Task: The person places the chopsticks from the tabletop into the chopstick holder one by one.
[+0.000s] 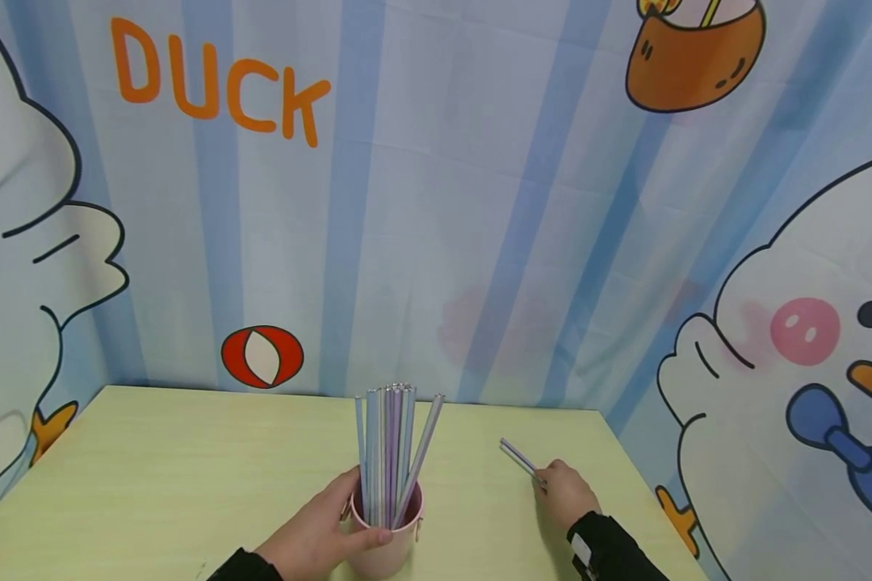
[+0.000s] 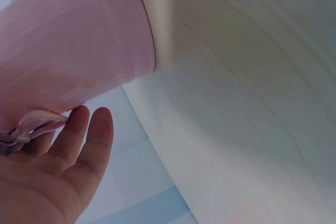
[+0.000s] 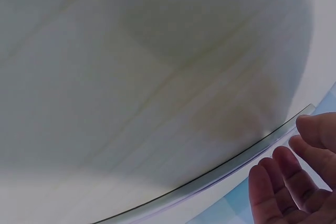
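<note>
A pink bucket-shaped cup (image 1: pixel 383 557), packed with upright blue, lilac and grey drinking straws (image 1: pixel 388 452), stands at the front middle of the table. My left hand (image 1: pixel 316 524) grips the cup from its left side, thumb across the front near the rim. In the left wrist view its fingers (image 2: pixel 100 140) lie beside the cup's small handle (image 2: pixel 39 121). To the right, my right hand (image 1: pixel 570 492) pinches a couple of straws (image 1: pixel 517 456) that point up and left. In the right wrist view these straws (image 3: pixel 210 179) run past the thumb and curled fingertips.
Under everything lies a pale yellow wood-grain table (image 1: pixel 225 452). A striped blue-and-white curtain (image 1: pixel 421 242) with printed cartoon ducks hangs behind its far edge and along both sides. Dark sleeves (image 1: pixel 610 545) cover the wrists.
</note>
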`<move>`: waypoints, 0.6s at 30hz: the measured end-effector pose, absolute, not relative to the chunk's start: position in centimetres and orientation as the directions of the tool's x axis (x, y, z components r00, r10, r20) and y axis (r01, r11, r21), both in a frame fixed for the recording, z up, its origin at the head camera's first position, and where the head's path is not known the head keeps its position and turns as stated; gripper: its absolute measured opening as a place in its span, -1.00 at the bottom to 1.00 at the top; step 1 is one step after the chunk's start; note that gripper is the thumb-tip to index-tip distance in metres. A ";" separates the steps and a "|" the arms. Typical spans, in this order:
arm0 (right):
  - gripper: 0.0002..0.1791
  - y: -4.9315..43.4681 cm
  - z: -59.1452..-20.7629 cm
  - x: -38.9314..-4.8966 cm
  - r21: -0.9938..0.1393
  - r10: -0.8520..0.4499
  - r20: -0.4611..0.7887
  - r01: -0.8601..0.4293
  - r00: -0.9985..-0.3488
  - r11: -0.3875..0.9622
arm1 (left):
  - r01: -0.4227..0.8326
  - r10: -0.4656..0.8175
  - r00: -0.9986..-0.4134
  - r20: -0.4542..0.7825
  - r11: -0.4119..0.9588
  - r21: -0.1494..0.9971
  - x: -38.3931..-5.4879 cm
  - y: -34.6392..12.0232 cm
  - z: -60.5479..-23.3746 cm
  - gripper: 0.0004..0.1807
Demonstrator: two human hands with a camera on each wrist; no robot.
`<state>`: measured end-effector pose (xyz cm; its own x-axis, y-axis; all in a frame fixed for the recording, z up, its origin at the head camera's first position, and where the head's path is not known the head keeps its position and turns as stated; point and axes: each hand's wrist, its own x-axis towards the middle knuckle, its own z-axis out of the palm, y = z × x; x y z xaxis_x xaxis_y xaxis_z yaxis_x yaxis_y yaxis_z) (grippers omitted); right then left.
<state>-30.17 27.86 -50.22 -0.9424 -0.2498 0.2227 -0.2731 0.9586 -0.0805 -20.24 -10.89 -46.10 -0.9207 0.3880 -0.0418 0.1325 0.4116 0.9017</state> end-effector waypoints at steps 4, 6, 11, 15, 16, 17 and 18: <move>-0.85 27.8 -50.3 -30.2 -0.050 -0.251 0.210 -0.267 -0.945 0.962 | 0.141 0.394 -0.918 -0.035 0.410 0.901 -20.2 -10.9 -46.1 0.10; -0.84 27.7 -50.2 -30.1 -0.039 -0.250 0.202 -0.263 -0.947 0.964 | 0.146 0.396 -0.918 -0.032 0.411 0.900 -20.2 -11.0 -46.1 0.10; -0.84 27.7 -50.1 -30.0 -0.019 -0.259 0.194 -0.268 -0.946 0.963 | 0.152 0.395 -0.918 -0.029 0.418 0.895 -20.1 -10.9 -46.1 0.10; -0.84 27.7 -50.1 -30.1 -0.013 -0.267 0.193 -0.274 -0.944 0.962 | 0.145 0.390 -0.920 -0.034 0.420 0.896 -20.1 -10.9 -46.1 0.10; -0.83 27.7 -50.1 -30.1 -0.014 -0.269 0.191 -0.277 -0.944 0.961 | 0.143 0.388 -0.921 -0.035 0.420 0.896 -20.1 -10.9 -46.1 0.11; -0.83 27.7 -50.1 -30.1 -0.016 -0.269 0.188 -0.277 -0.945 0.961 | 0.143 0.388 -0.921 -0.034 0.419 0.897 -20.1 -10.9 -46.1 0.11; -0.82 27.7 -50.1 -30.1 -0.019 -0.268 0.184 -0.276 -0.946 0.961 | 0.145 0.388 -0.921 -0.032 0.419 0.896 -20.1 -10.9 -46.1 0.10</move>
<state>-30.13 27.72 -50.10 -0.9458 -0.2679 0.1838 -0.2759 0.9610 -0.0187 -20.06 -10.90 -46.13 -0.9213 0.3875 -0.0317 0.1454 0.4189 0.8963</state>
